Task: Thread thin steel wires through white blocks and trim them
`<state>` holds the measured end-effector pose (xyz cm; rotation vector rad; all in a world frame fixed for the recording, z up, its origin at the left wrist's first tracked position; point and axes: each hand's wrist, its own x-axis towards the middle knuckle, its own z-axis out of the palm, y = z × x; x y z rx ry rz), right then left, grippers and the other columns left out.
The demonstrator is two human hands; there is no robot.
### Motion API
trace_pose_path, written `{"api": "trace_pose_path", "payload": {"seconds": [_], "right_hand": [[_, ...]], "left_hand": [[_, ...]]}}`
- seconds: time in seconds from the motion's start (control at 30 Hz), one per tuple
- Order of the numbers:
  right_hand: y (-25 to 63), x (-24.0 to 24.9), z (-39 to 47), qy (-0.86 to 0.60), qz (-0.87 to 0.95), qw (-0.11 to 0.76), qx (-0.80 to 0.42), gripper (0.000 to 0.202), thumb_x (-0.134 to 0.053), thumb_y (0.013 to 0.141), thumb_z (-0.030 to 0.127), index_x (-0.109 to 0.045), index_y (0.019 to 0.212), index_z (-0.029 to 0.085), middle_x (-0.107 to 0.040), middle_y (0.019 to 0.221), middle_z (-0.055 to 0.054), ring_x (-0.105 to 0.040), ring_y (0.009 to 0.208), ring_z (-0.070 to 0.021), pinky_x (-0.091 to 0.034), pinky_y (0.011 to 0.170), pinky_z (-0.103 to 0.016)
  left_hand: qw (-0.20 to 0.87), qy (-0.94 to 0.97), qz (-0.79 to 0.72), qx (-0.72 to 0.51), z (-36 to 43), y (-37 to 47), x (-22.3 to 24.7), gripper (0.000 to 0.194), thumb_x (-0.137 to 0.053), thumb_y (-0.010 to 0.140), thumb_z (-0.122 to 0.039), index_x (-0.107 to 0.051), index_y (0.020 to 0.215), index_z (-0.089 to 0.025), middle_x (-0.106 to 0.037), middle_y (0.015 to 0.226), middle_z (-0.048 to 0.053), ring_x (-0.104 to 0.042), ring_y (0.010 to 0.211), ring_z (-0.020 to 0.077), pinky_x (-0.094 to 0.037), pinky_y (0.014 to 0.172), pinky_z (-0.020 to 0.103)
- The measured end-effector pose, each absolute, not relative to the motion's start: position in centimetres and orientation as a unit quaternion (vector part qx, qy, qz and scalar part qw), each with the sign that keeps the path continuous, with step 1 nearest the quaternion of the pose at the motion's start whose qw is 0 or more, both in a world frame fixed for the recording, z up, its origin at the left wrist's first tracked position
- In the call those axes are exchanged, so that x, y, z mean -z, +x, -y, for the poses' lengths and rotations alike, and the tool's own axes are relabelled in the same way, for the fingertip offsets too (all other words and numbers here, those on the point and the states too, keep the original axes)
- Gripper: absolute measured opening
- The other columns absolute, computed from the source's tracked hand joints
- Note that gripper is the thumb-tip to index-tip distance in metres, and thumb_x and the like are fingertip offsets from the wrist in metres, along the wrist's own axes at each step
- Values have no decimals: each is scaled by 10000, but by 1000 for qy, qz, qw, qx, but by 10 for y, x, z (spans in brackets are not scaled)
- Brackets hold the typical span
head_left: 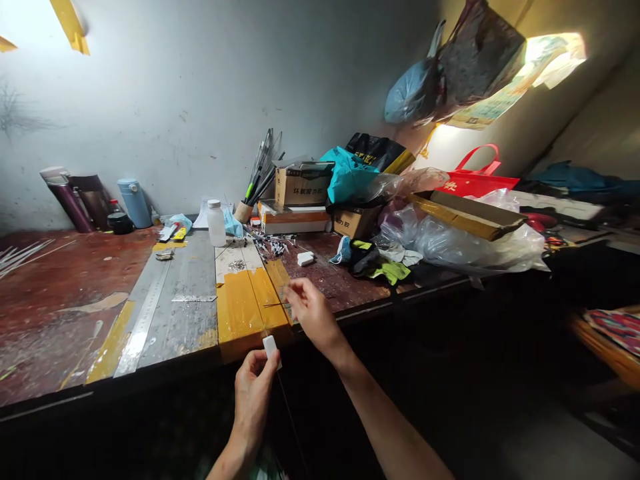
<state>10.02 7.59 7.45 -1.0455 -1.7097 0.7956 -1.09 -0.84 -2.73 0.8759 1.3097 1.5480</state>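
My left hand (253, 387) is at the table's front edge, thumb and fingers pinched on a small white block (269, 345). A thin straight rod or wire (290, 410) runs below the block toward the floor, and a fine line continues above it over the tape. Just right of the block, my right hand (315, 317) is closed in a pinch on a thin dark stick (273, 305) that points left. Its fingertips are partly hidden by the hand. Yellow-brown tape (240, 307) covers the board under both hands.
A steel ruler (143, 323) and a shorter ruler (194, 299) lie to the left. Behind stand a white bottle (217, 223) and cardboard boxes (303, 183). A white piece (305, 258), gloves (373, 260) and plastic bags (460, 240) are on the right.
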Motion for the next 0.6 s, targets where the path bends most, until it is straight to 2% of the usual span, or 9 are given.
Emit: {"api": "trace_pose_path", "payload": {"seconds": [0.07, 0.17, 0.27, 0.4, 0.6], "right_hand": [[117, -55, -43, -441, 693, 450, -351, 274, -446, 921, 438, -516, 840, 186, -601, 696, 4, -454, 429, -71, -352, 410, -192], [132, -14, 0, -484, 663, 371, -435, 291, -459, 913, 455, -517, 840, 179, -604, 707, 8, -419, 384, -47, -305, 377, -179], [134, 21, 27, -513, 641, 322, -473, 188, -550, 855, 370, -517, 850, 185, -530, 632, 54, -427, 402, -55, -297, 382, -168], [130, 36, 38, -523, 645, 350, -433, 121, -534, 847, 270, -538, 763, 183, -456, 605, 59, -397, 493, -72, -299, 455, -180], [127, 25, 36, -485, 660, 351, -454, 269, -438, 926, 346, -593, 777, 183, -502, 588, 32, -454, 548, -106, -333, 511, -201]], "left_hand": [[456, 353, -525, -625, 7, -8, 27, 312, -721, 706, -458, -671, 724, -150, -661, 675, 7, -593, 685, 177, -437, 706, 274], [469, 353, -518, -622, 7, -1, 27, 297, -719, 713, -440, -665, 708, -148, -653, 674, 11, -583, 676, 174, -438, 687, 271], [471, 348, -519, -622, 8, 5, 28, 294, -723, 705, -436, -647, 682, -153, -629, 649, -1, -570, 652, 165, -436, 668, 265], [467, 346, -521, -625, 8, 5, 27, 298, -729, 687, -440, -650, 674, -153, -631, 641, 5, -569, 656, 169, -437, 674, 271], [461, 346, -529, -623, 4, -2, 20, 299, -745, 661, -435, -665, 666, -147, -647, 639, 23, -577, 664, 183, -439, 680, 284]]}}
